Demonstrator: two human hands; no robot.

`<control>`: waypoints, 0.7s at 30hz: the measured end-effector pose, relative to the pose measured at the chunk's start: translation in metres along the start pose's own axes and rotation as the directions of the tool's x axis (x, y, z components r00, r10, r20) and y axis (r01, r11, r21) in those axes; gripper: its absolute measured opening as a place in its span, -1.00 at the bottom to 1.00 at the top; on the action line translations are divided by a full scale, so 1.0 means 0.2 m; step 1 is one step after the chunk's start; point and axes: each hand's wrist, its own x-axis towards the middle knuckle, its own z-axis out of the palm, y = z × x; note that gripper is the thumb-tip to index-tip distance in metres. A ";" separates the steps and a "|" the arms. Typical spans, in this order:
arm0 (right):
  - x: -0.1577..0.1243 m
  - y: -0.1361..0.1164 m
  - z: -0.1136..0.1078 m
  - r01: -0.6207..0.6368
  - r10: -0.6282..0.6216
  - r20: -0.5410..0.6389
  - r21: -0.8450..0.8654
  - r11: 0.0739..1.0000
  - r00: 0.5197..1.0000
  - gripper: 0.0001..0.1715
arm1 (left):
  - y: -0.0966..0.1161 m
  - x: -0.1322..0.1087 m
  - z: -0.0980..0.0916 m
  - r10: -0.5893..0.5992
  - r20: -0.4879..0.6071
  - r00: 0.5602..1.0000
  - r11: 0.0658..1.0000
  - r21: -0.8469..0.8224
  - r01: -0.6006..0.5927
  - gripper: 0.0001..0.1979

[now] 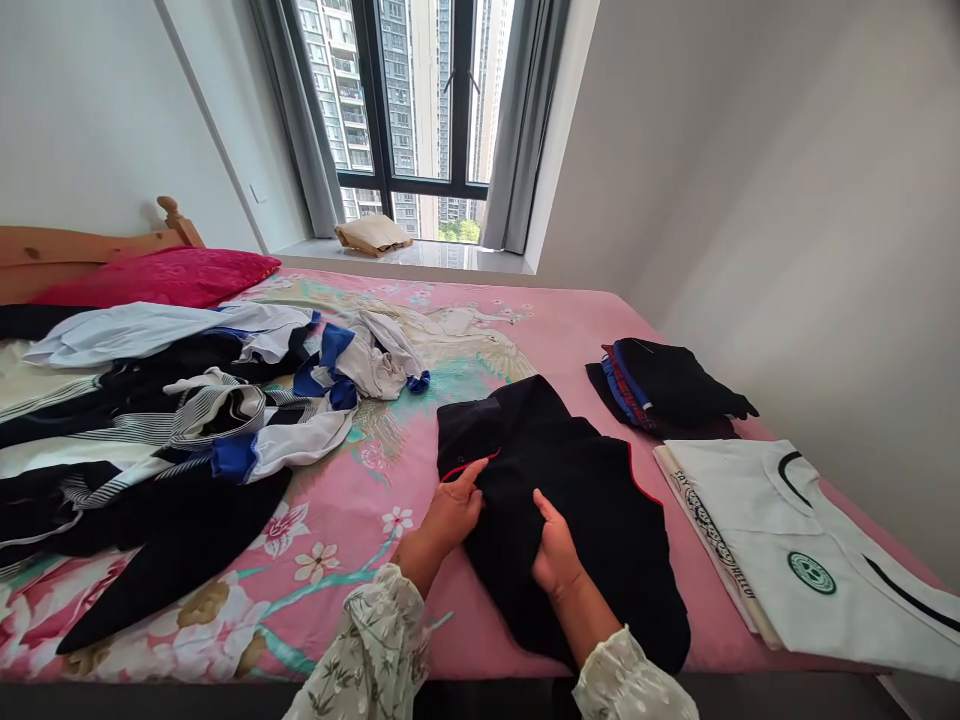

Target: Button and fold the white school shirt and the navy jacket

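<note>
A black garment with red piping lies partly folded on the near part of the bed, its collar end pointing away from me. My left hand rests at its left edge, index finger stretched along the red piping. Over the middle of the garment is my right hand, thumb raised and apart; its other fingers are mostly hidden behind the palm. No cloth shows pinched in either hand.
A tangled heap of clothes covers the left of the bed. Folded dark clothes are stacked at the right, behind white shirts near the bed's edge. A red pillow lies by the wooden headboard.
</note>
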 end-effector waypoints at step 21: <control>0.10 0.35 0.36 0.437 -0.136 0.415 -0.845 0.307 0.899 -0.68 | -0.40 -0.62 -0.45 -0.675 0.140 0.725 0.173 -0.925 0.340 -0.30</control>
